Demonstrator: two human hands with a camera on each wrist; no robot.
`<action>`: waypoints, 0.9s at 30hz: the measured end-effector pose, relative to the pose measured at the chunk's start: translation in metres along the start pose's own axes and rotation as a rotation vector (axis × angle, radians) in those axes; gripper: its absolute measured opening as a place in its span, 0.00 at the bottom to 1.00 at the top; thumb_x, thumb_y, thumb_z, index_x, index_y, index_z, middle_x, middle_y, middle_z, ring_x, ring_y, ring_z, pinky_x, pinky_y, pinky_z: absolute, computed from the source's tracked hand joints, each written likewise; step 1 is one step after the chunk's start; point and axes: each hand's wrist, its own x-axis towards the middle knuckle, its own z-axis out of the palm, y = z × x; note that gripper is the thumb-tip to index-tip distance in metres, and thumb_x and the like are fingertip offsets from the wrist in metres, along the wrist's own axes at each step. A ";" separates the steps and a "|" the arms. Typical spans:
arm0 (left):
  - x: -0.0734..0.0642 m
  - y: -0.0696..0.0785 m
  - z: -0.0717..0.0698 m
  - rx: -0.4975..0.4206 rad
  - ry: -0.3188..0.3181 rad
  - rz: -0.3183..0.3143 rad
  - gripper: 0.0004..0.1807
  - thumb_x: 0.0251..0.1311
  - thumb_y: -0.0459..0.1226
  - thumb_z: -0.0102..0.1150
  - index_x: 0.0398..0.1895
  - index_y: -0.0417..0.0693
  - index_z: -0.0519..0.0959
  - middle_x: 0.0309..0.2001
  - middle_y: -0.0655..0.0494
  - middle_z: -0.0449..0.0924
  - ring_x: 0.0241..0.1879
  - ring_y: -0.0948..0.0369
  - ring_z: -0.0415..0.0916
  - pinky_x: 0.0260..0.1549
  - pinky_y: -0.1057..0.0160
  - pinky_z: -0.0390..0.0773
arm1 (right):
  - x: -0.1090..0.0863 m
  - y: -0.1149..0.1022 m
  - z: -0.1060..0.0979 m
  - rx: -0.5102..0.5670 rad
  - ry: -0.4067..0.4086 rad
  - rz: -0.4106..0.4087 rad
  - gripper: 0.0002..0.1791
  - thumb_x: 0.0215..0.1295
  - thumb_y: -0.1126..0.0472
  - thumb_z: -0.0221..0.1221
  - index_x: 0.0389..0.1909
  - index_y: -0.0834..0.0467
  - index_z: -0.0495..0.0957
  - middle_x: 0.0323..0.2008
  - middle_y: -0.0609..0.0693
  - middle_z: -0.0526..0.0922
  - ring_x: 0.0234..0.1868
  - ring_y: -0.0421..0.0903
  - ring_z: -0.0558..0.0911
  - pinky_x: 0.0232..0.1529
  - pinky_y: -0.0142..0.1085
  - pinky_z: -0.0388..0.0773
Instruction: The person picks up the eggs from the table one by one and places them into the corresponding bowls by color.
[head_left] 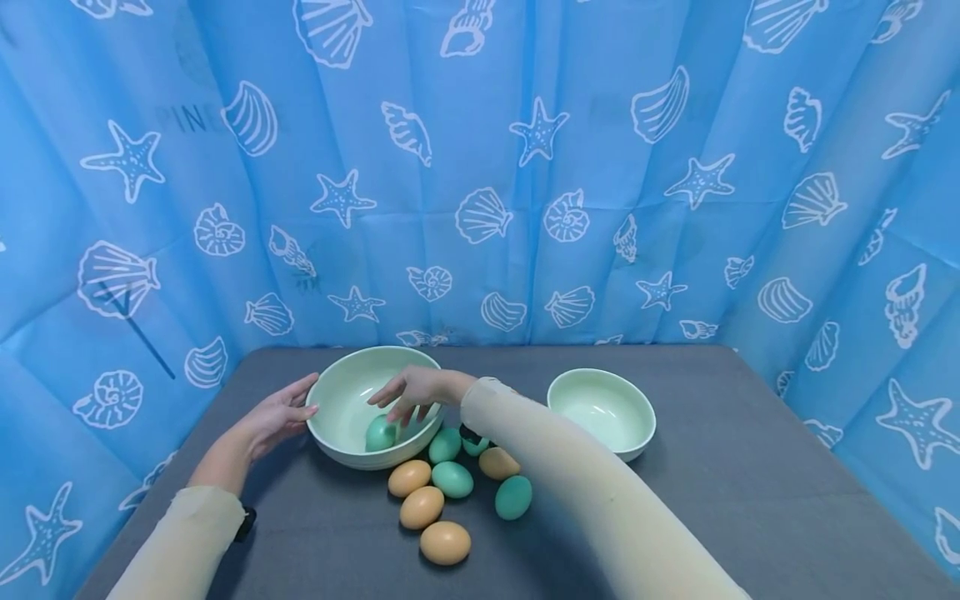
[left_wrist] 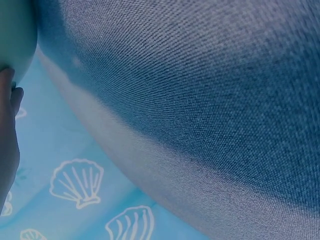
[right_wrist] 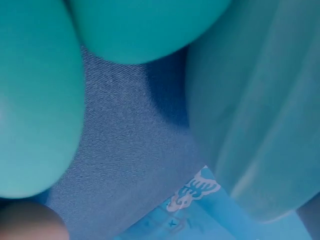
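Note:
A large pale green bowl (head_left: pixel 341 408) stands at the left of the table. My left hand (head_left: pixel 273 414) holds its left side, with the thumb at the rim; the left wrist view shows fingers (left_wrist: pixel 7 92) against the bowl's outer wall (left_wrist: pixel 17 40). Inside the bowl, a green egg (head_left: pixel 379 434) lies near the front wall. My right hand (head_left: pixel 420 390) reaches over the bowl's right rim, fingers spread above that egg; one fingertip looks close to it, but contact is unclear. Close under the right wrist sit green eggs (right_wrist: pixel 35 100), with the bowl's ridged wall (right_wrist: pixel 250 100) beside them.
Several tan eggs (head_left: pixel 446 543) and green eggs (head_left: pixel 452 480) lie on the grey table cloth (head_left: pixel 322 533) before the large bowl. A smaller pale green bowl (head_left: pixel 600 408) stands to the right, past my right sleeve (head_left: pixel 585 475). A blue shell-print curtain (head_left: pixel 480 167) hangs behind.

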 end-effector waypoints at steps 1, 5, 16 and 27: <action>0.000 0.000 0.000 0.002 0.000 0.000 0.42 0.76 0.34 0.47 0.81 0.45 0.32 0.80 0.39 0.27 0.78 0.37 0.32 0.73 0.36 0.47 | 0.000 0.000 0.000 0.000 0.000 -0.002 0.24 0.70 0.65 0.61 0.66 0.52 0.77 0.65 0.55 0.78 0.44 0.51 0.87 0.45 0.44 0.84; -0.001 0.001 0.000 0.004 -0.002 0.001 0.42 0.76 0.34 0.46 0.80 0.44 0.32 0.80 0.39 0.27 0.78 0.37 0.32 0.73 0.36 0.46 | -0.001 0.001 0.000 -0.006 -0.006 -0.005 0.24 0.70 0.65 0.61 0.66 0.53 0.77 0.63 0.53 0.80 0.45 0.49 0.87 0.47 0.46 0.84; -0.001 0.002 -0.001 0.002 -0.008 0.002 0.42 0.76 0.34 0.46 0.80 0.44 0.31 0.80 0.39 0.27 0.78 0.38 0.31 0.73 0.36 0.47 | 0.001 0.001 0.000 -0.018 -0.018 0.028 0.23 0.70 0.65 0.61 0.65 0.51 0.78 0.61 0.49 0.81 0.47 0.47 0.87 0.51 0.47 0.82; -0.001 0.002 0.000 -0.002 0.002 -0.013 0.42 0.76 0.34 0.47 0.81 0.44 0.32 0.80 0.40 0.27 0.78 0.38 0.32 0.73 0.36 0.48 | 0.002 0.001 0.001 -0.035 -0.012 0.014 0.24 0.69 0.66 0.62 0.65 0.53 0.78 0.62 0.52 0.81 0.44 0.47 0.88 0.46 0.45 0.84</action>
